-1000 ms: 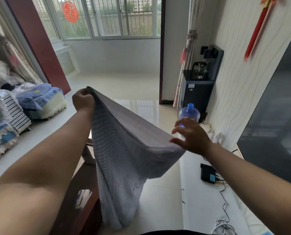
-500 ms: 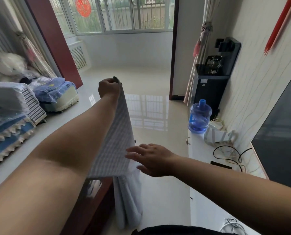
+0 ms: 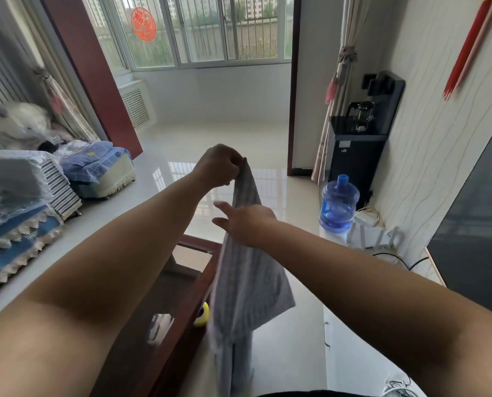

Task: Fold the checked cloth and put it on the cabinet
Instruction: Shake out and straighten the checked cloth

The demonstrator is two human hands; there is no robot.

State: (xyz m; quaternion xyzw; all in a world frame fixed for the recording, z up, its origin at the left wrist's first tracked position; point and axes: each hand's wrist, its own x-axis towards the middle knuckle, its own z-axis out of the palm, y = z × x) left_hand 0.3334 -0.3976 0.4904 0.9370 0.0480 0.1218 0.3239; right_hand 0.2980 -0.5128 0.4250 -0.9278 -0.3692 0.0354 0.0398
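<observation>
The checked cloth [image 3: 247, 270] hangs in the air in front of the person, and its long axis is almost vertical. From the upper grip it runs straight down, and its lower end falls beside the edge of the dark wooden table [image 3: 164, 310]. A white cabinet [image 3: 350, 351] stands low at the right, under the wall, well apart from the cloth, so the cloth will have to travel to the right to reach it.

The left hand [image 3: 217, 166] is the higher and the farther one. Its arm is stretched forward, and the fingers are closed tightly on the top corner of the cloth.

The right hand [image 3: 244, 224] is lower and nearer. It crosses in front of the cloth about one third down, with straight, spread fingers that lie against the fabric and do not close around it. In my judgement this hand is placed to mark the next fold line.
</observation>
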